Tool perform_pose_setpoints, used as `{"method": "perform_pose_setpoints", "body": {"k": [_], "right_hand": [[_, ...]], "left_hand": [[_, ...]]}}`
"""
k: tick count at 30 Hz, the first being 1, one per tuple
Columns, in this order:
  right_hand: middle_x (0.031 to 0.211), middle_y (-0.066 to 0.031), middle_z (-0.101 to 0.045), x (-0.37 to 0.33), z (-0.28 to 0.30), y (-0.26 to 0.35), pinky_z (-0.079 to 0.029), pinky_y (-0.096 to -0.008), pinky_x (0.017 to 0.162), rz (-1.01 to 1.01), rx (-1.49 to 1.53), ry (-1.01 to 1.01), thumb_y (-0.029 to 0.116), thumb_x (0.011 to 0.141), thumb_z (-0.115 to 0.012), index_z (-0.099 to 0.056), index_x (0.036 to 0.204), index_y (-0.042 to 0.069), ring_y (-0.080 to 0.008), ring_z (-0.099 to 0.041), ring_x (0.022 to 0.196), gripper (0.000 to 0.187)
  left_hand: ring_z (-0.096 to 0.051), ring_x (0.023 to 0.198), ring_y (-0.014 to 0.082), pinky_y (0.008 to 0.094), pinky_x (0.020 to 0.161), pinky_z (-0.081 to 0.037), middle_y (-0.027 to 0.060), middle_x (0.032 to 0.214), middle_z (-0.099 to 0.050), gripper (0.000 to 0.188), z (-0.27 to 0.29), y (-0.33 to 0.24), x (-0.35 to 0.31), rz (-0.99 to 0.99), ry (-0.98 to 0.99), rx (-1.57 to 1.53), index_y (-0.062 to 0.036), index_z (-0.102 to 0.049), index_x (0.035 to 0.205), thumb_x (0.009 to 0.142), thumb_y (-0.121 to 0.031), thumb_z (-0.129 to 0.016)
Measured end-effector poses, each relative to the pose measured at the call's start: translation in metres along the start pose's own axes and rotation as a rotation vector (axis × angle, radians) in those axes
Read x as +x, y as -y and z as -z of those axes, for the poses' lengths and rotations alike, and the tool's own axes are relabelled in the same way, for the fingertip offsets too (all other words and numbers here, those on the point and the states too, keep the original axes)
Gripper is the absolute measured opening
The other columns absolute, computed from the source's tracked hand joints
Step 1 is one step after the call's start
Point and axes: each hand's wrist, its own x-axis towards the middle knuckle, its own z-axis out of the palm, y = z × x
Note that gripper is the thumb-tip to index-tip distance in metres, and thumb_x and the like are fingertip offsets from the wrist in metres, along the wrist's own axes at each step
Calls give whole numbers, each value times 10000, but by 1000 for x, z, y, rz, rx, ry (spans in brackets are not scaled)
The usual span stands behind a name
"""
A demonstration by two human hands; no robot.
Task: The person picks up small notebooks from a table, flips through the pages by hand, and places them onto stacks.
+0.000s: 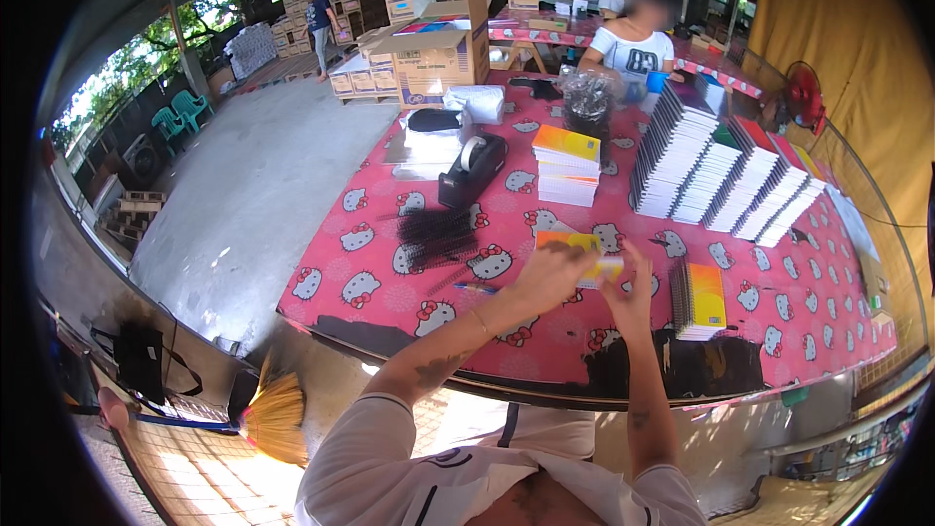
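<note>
My left hand (553,275) and my right hand (629,290) meet over the near middle of the table. Between them is a small yellow notebook (610,268), tilted and a little blurred, with the fingers of both hands closed on it. Just under and behind my left hand lie more notebooks with orange-yellow covers (557,237), partly hidden by it. To the right of my right hand stands a short stack of spiral-bound notebooks (699,302). Black coil bindings (433,237) lie in a loose pile to the left, with a blue pen (475,286) near them.
Farther back stand a yellow-topped notebook stack (567,168), a black tape dispenser (472,170) and a clear bag of black coils (587,102). Tall leaning rows of notebooks (677,161) fill the right. A co-worker (633,44) sits across the pink patterned table (390,278).
</note>
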Motion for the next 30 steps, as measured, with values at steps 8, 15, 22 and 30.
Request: {"method": "perform_pose_setpoints", "body": {"k": [8,15,22,30], "right_hand": [[994,-74,-643,-102,16,-26,-496,-254,785,-607,635,239,49,911,-697,-569,1109,19,-115,-598,945,237],[946,-47,-643,-105,13,-31,-503,-253,789,-526,542,243,85,911,-725,-598,1032,16,-86,-583,876,188],[1017,-80,-677,-104,25,-30,-516,-256,796,-507,725,337,64,924,-694,-617,1060,-4,-97,-608,905,171],[1102,-70,-700,-107,26,-26,-515,-241,779,-465,558,453,59,946,-641,-664,1246,3,-89,-610,910,306]], "left_hand": [[-526,1190,420,462,930,-500,227,1389,-389,513,-63,-37,-97,203,-303,-363,-147,-592,1340,848,-86,-726],[-543,1123,416,451,961,-481,214,1240,-516,464,-54,-45,-97,268,-210,-606,-87,-543,1374,927,-126,-659],[-613,982,364,475,855,-509,162,1014,-640,232,-21,106,-135,562,-71,207,-24,-651,1057,862,-137,-703],[-648,874,361,455,733,-549,156,941,-654,154,-16,120,-133,409,-89,213,-38,-592,931,862,-134,-691]]}}
